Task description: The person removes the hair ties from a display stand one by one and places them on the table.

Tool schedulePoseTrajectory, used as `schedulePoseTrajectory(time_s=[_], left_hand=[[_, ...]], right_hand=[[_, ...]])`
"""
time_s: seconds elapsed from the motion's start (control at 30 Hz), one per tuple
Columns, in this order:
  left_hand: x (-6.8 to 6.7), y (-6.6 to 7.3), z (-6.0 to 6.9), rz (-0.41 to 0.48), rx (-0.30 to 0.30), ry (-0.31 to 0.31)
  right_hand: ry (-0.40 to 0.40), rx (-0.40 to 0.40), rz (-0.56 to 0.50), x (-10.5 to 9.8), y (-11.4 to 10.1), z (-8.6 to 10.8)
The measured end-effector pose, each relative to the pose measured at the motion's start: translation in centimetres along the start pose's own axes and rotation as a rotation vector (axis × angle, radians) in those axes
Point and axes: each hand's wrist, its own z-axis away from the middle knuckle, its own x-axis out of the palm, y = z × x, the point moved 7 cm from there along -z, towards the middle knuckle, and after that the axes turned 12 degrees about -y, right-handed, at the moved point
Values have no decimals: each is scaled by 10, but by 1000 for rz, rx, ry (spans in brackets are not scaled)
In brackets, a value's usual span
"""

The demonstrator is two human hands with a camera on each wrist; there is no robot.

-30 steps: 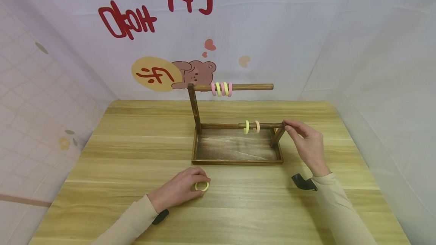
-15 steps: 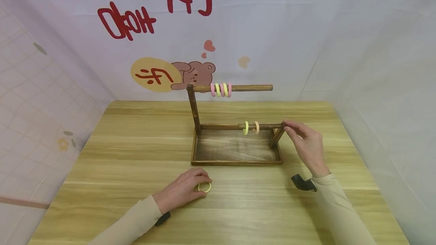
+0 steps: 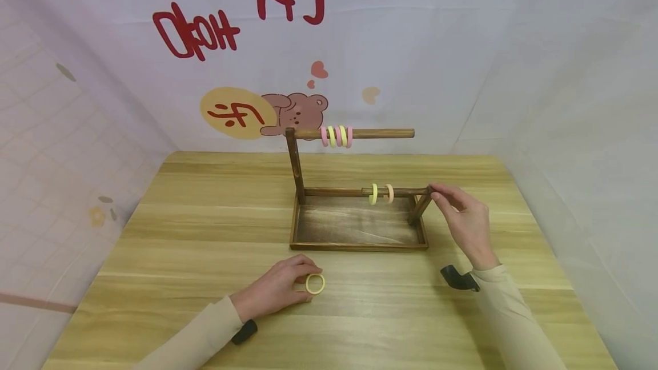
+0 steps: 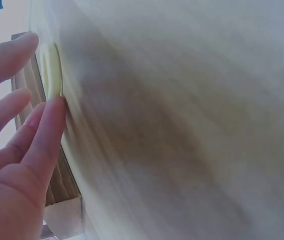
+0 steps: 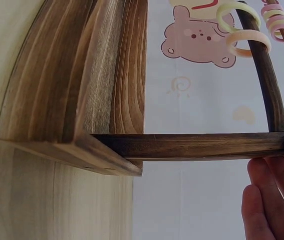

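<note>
A pale yellow ring (image 3: 315,284) lies flat on the table. Beside it is my left hand (image 3: 272,287), thumb and fingers spread; one fingertip (image 4: 55,105) touches the ring's edge in the left wrist view. Behind stands a dark wooden rack (image 3: 358,246) with a tray base and two bars on posts. My right hand (image 3: 465,221) pinches the top of the short right post (image 5: 197,146), where the lower bar begins. On that lower bar hang a yellow-green ring (image 3: 373,194) and a peach ring (image 3: 389,193). Several pink and yellow rings (image 3: 337,137) hang together on the upper bar.
The wood-grain table (image 3: 205,216) bears the rack near its middle. A white printed curtain (image 3: 437,61) hangs behind and at both sides. Both bars have a free end: the upper bar's points right, the lower bar's points left.
The pale yellow ring has slid slightly right, from between the left thumb and fingers to just past the fingertips. The left hand shifted a little right; the right hand kept its place on the post.
</note>
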Motion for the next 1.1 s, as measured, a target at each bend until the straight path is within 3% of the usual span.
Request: schedulePoseTrajectory(time_s=[0.13, 0.33, 0.53, 0.7, 0.77, 1.0, 1.1], left_hand=[[2, -4, 2, 118, -10, -10], [3, -7, 6, 226, -17, -12], [1, -8, 10, 246, -20, 8], [-6, -4, 16, 166, -24, 71], [-10, 0, 15, 174, -13, 103], [-26, 22, 5, 321, 70, 198], [-31, 30, -3, 409, 64, 234]], right_hand=[[5, 15, -10, 0, 2, 0], [0, 38, -20, -1, 4, 1], [0, 42, -7, 0, 3, 1], [-4, 44, 0, 0, 3, 1], [-3, 51, -2, -1, 3, 1], [-12, 38, -5, -1, 3, 2], [-16, 30, -11, 0, 3, 2]])
